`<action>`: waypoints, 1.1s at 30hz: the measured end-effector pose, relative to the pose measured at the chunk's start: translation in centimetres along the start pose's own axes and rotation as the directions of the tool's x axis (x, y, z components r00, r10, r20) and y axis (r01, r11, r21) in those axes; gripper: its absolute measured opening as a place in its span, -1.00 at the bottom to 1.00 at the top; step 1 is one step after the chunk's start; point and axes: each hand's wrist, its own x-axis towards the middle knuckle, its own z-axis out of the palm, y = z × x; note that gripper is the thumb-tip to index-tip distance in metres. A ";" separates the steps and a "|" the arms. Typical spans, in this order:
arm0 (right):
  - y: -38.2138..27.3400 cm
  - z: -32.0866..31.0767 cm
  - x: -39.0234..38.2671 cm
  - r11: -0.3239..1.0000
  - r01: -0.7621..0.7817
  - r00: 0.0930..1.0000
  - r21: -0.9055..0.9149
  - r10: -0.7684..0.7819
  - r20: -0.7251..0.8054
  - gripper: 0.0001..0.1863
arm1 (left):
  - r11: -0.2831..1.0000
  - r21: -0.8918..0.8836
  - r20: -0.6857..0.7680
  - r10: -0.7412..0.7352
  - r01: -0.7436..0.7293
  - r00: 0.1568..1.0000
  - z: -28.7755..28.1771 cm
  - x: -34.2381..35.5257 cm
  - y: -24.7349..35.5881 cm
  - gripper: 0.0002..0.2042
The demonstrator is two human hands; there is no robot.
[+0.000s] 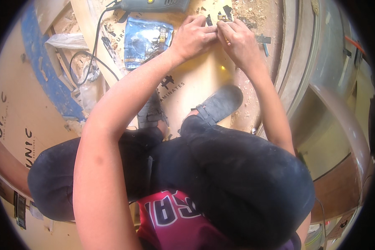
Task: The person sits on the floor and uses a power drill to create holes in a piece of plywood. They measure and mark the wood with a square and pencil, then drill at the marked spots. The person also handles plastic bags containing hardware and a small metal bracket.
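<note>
Both my hands meet at the top middle, over a board strewn with wood shavings. My left hand point(196, 36) is closed, its fingers curled and their tips close against the right hand; what they hold, if anything, is hidden. My right hand point(240, 43) is closed too, and the end of a thin yellow pencil point(228, 42) pokes out between its fingers. Just beyond the fingertips lies a small brass-coloured metal piece point(223, 17), too small to name surely. A crumpled blue and silver packet point(141, 43) lies beside my left wrist.
A grey corded power tool point(155, 5) lies at the top, its black cable point(96, 46) looping left. My feet in grey shoes point(221, 104) rest on the printed board point(177, 110). Long curved wooden strips point(288, 54) run along the right. Plastic film point(68, 41) and scraps lie left.
</note>
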 end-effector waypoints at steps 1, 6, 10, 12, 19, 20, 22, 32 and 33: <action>0.0 0.2 0.1 1.000 0.012 1.000 -0.001 -0.012 -0.018 -0.70 | 1.000 -0.017 -0.012 -0.003 0.003 1.000 0.0 0.0 0.2 -0.84; -0.2 0.2 0.3 0.997 0.042 0.999 -0.062 -0.043 -0.024 -0.73 | 1.000 0.017 -0.013 0.011 -0.010 1.000 -0.1 0.0 0.1 -0.82; 0.1 0.3 0.2 0.999 0.027 0.998 -0.025 -0.028 -0.049 -0.76 | 1.000 0.022 0.017 -0.009 0.009 1.000 0.1 0.0 0.2 -0.84; 0.3 0.3 0.4 0.999 0.025 0.997 -0.021 -0.026 -0.079 -0.77 | 1.000 0.018 0.028 -0.016 0.015 0.999 0.0 0.2 0.3 -0.83; 0.4 0.3 0.2 1.000 0.012 0.997 0.007 -0.011 -0.070 -0.66 | 0.999 0.041 0.002 -0.002 0.002 1.000 0.0 0.3 0.4 -0.87; 0.4 -0.2 0.4 1.000 0.000 0.999 0.020 0.001 -0.047 -0.61 | 0.999 0.047 -0.006 -0.008 0.008 1.000 0.0 0.3 0.5 -0.86; 0.5 -1.4 0.3 0.993 -0.050 0.969 0.106 0.074 -0.234 -0.74 | 0.998 0.056 -0.029 0.003 -0.001 1.000 0.2 0.3 0.5 -0.81; -4.4 -2.2 -11.2 0.401 -0.736 0.678 0.546 0.430 0.597 -0.75 | 1.000 0.029 -0.039 0.010 -0.009 0.999 0.0 0.2 0.4 -0.74; -4.9 -0.6 -11.6 0.422 -0.743 0.668 0.519 0.421 0.613 -0.72 | 0.999 0.031 -0.045 0.010 -0.009 0.999 -0.2 0.1 0.3 -0.75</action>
